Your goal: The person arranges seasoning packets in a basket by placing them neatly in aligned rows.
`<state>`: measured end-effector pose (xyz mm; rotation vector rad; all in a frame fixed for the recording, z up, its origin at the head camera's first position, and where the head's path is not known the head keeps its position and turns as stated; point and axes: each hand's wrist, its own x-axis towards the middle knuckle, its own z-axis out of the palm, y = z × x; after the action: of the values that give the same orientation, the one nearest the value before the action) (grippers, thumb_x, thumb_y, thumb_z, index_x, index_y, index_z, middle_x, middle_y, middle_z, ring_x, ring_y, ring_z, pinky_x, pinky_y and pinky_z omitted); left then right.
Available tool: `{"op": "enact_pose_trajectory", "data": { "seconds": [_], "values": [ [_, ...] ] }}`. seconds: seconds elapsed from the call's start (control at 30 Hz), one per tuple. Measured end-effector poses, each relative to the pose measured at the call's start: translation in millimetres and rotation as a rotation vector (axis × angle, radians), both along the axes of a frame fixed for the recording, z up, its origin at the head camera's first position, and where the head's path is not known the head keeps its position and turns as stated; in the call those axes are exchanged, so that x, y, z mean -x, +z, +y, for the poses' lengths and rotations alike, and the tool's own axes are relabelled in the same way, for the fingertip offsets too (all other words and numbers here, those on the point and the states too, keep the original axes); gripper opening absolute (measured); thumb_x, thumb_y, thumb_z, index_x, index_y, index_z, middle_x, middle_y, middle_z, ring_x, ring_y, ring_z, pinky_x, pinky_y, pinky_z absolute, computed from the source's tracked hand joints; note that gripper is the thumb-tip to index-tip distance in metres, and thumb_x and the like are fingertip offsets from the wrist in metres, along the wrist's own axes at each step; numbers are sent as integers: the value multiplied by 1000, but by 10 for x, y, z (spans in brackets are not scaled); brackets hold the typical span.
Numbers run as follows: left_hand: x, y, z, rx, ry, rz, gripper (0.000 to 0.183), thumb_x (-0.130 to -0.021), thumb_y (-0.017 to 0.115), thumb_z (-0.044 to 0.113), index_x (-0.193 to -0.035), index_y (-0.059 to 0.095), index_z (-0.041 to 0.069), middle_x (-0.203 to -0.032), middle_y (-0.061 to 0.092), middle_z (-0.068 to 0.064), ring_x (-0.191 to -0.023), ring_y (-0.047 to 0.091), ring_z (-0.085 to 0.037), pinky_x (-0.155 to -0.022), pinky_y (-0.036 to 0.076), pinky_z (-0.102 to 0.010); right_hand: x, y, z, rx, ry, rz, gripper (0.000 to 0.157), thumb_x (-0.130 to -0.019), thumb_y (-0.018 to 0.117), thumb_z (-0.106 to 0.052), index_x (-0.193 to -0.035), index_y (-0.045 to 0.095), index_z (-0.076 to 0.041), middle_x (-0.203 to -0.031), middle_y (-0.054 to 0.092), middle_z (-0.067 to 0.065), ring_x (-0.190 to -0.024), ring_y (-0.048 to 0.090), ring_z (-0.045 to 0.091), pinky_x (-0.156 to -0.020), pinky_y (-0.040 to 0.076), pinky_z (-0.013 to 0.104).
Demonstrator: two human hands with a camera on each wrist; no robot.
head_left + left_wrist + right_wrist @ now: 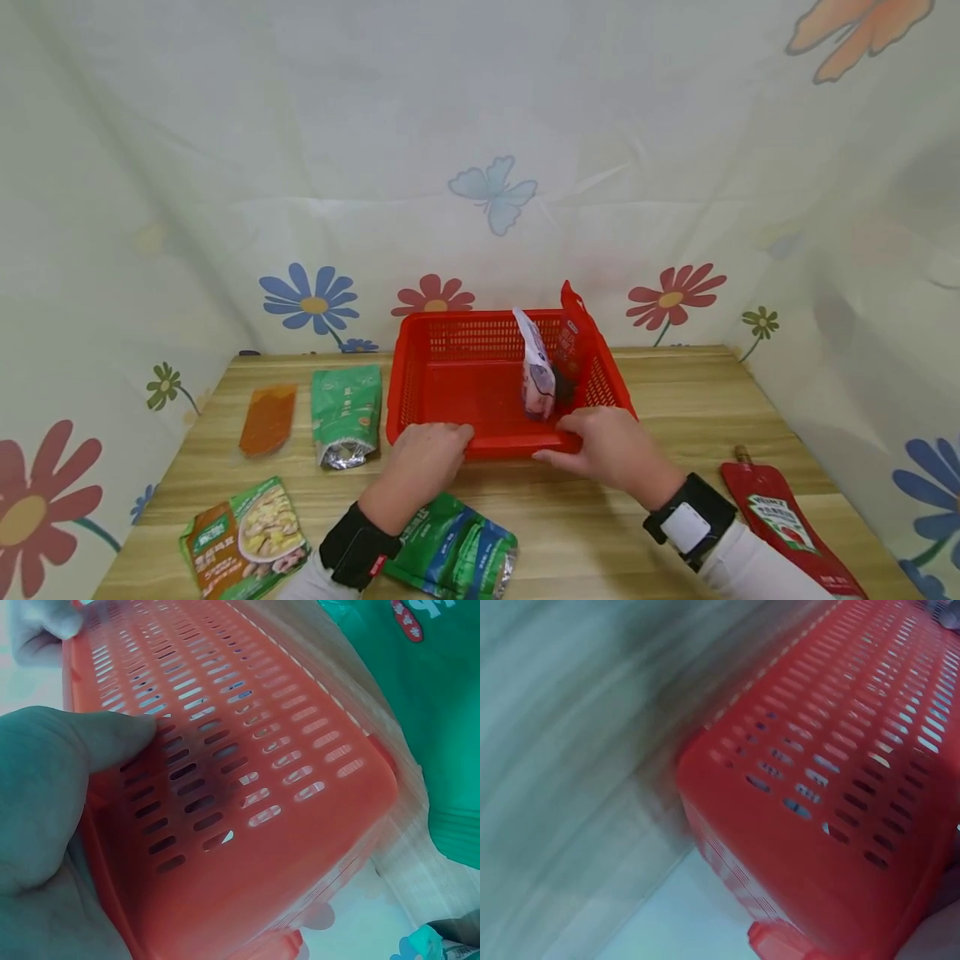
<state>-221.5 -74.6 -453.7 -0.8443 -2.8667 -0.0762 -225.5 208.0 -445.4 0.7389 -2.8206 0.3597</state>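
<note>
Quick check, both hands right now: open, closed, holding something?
Left hand: holding the red basket by its near rim, toward the left.
Right hand: holding the same rim, toward the right.

It looks like a small screened-off booth: creased, pale sheeting [375, 100] printed with large flowers [315, 305] and butterflies [495, 193] rises along the far, left and right sides, closing in a wood-grain surface [592, 533]. Whether this stands inside a home or a studio cannot be told.
</note>
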Motion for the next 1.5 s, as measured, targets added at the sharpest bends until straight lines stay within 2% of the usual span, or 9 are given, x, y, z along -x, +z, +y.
{"op": "enact_pose_trajectory", "data": {
  "seconds": [0.13,0.27,0.5,0.67,0.87,1.07,1.27,1.43,1.5],
  "values": [
    [-1,0,4,6,2,6,14,-90,79,26,-95,68,19,-73,67,5,-58,56,-11,-51,44,-23,-2,-52,3,-36,9,21,30,-80,86,-46,-91,79,-19,-73,71,-11,-62,53,0,-66,55,21],
    [-4,8,1,5,2,6,15,-89,79,27,-96,68,19,-74,67,5,-59,56,-11,-52,46,-24,6,-72,17,-70,19,54,28,-78,89,-35,-95,79,-16,-80,75,-5,-66,59,6,-74,62,30],
    [2,-7,-35,-9,-10,8,16,-91,78,28,-98,67,20,-77,68,5,-63,60,-11,-54,47,-25,39,-96,28,-78,66,108,29,-77,90,-34,-96,79,-15,-85,77,-2,-70,68,10,-78,63,34],
    [-25,15,-112,-61,-45,16,19,-91,77,25,-105,68,15,-88,74,1,-76,70,-15,-65,59,-32,49,-114,39,-72,76,133,30,-76,91,-33,-97,80,-14,-86,78,-1,-72,70,12,-79,63,36],
    [-136,34,-296,-123,-21,57,29,-89,80,23,-114,72,12,-102,76,-2,-93,71,-19,-87,60,-37,53,-138,52,-61,77,139,29,-76,91,-32,-96,80,-14,-86,78,-1,-72,71,12,-79,63,36],
    [-282,63,-440,-180,-40,122,37,-87,82,20,-121,71,10,-115,74,-4,-112,67,-22,-98,58,-39,53,-164,65,-35,91,141,27,-77,90,-32,-94,80,-16,-85,78,-2,-71,69,11,-77,63,34],
    [-441,115,-578,-307,-19,134,38,-86,81,7,-122,71,9,-123,72,-6,-118,68,-23,-94,59,-39,55,-176,68,-51,67,144,26,-77,90,-34,-93,80,-16,-83,77,-3,-70,69,11,-76,63,33],
    [-517,23,-723,-416,-47,277,31,-82,79,-4,-110,72,7,-113,73,-7,-107,71,-23,-88,61,-39,47,-167,67,-53,63,144,27,-76,91,-34,-92,80,-16,-83,77,-4,-71,69,10,-78,63,34],
    [-545,-23,-782,-454,-36,312,30,-80,78,-8,-104,72,8,-107,73,-6,-101,70,-21,-84,62,-37,45,-165,58,-48,68,140,27,-76,91,-34,-92,80,-16,-83,77,-4,-71,70,10,-78,63,34]
  ]
}}
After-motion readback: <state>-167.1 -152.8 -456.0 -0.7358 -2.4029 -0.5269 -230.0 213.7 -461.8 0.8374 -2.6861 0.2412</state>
